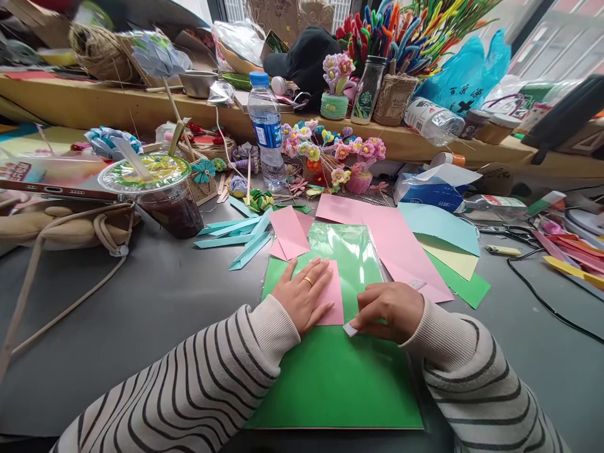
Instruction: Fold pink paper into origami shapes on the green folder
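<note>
My left hand [304,292] lies flat with fingers spread on a small pink paper [336,302], which rests on a green sheet [330,384] in a clear sleeve. A gold ring is on one of its fingers. My right hand [389,311] pinches a small white flat piece [350,329] just right of the pink paper's lower corner; its exact kind cannot be told. Beyond my left hand, more pink pieces [289,231] overlap the sleeve's top left.
Folded light-blue strips [245,236] lie left of the sleeve. A large pink sheet [394,242] and a blue sheet [441,223] lie right. A drink cup [165,198], a water bottle [267,135] and crocheted flowers [330,148] stand behind. Scissors [512,234] lie at right.
</note>
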A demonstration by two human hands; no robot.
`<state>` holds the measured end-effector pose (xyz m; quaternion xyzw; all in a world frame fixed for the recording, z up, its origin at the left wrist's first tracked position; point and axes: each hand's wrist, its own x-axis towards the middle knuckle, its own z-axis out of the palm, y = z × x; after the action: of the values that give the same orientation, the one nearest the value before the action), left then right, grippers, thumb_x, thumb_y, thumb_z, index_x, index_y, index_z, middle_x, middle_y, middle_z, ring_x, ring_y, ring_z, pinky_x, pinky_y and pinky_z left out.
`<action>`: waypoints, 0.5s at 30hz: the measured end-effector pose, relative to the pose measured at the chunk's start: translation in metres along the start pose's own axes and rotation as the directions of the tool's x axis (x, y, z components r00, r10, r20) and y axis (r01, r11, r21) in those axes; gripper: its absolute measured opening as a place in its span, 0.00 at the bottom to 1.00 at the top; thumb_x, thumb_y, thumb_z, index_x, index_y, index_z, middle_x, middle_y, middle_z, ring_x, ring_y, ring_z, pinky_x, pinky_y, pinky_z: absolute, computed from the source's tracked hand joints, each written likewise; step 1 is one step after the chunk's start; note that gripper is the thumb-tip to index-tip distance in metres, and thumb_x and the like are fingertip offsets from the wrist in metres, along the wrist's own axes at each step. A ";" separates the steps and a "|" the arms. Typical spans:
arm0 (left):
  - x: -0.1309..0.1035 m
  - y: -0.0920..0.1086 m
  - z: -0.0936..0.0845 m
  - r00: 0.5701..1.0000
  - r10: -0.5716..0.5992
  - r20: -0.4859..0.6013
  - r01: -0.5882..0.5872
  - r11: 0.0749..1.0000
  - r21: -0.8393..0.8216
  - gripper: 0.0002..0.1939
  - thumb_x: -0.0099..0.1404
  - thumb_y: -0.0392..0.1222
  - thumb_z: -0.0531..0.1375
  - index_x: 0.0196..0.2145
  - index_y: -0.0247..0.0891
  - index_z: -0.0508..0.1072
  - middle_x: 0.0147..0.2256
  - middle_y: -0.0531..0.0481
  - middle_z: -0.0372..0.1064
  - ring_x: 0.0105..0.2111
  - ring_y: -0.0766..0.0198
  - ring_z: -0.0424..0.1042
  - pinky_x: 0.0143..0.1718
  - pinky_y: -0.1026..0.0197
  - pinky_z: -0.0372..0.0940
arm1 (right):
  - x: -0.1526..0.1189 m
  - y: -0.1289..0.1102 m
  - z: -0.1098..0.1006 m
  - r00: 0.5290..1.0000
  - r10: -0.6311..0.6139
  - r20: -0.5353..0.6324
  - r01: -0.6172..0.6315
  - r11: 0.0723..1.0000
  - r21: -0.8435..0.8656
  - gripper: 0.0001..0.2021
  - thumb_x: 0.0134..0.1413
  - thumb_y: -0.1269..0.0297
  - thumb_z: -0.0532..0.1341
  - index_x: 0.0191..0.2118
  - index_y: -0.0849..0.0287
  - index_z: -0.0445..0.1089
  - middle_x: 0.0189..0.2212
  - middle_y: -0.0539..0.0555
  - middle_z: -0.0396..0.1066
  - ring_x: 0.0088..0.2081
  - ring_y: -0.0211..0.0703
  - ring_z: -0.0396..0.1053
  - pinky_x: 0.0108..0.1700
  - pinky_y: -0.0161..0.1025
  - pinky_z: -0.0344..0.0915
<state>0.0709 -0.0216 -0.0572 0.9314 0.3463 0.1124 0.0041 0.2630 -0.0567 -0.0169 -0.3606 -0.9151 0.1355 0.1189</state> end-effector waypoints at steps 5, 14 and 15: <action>0.000 0.000 -0.003 0.999 0.040 -0.022 -0.041 0.999 -0.028 0.38 0.54 0.62 0.42 0.53 0.28 0.52 0.54 0.40 0.47 0.55 0.52 0.44 0.53 0.45 0.34 | 0.000 0.010 -0.005 0.997 -0.044 -0.060 0.051 0.992 0.119 0.07 0.45 0.67 0.57 0.25 0.57 0.72 0.18 0.50 0.66 0.21 0.32 0.62 0.22 0.29 0.55; 0.001 -0.004 -0.001 0.876 0.265 -0.404 -0.311 0.949 -0.051 0.19 0.55 0.46 0.53 0.42 0.32 0.66 0.41 0.45 0.67 0.45 0.57 0.63 0.52 0.49 0.48 | 0.008 0.023 -0.004 0.781 0.130 -0.610 -0.408 0.846 -0.343 0.09 0.48 0.69 0.55 0.34 0.59 0.71 0.24 0.53 0.70 0.27 0.40 0.60 0.29 0.36 0.60; 0.002 -0.005 -0.002 0.831 0.296 -0.470 -0.356 0.934 -0.040 0.14 0.55 0.40 0.54 0.39 0.33 0.67 0.38 0.47 0.70 0.41 0.61 0.66 0.51 0.52 0.52 | 0.009 0.025 -0.001 0.792 0.123 -0.599 -0.417 0.825 -0.382 0.09 0.48 0.69 0.55 0.34 0.59 0.71 0.24 0.53 0.70 0.27 0.41 0.60 0.29 0.36 0.60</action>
<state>0.0685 -0.0170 -0.0557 0.9217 0.1655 0.3488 -0.0382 0.2724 -0.0330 -0.0233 -0.5335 -0.7810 -0.1968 0.2582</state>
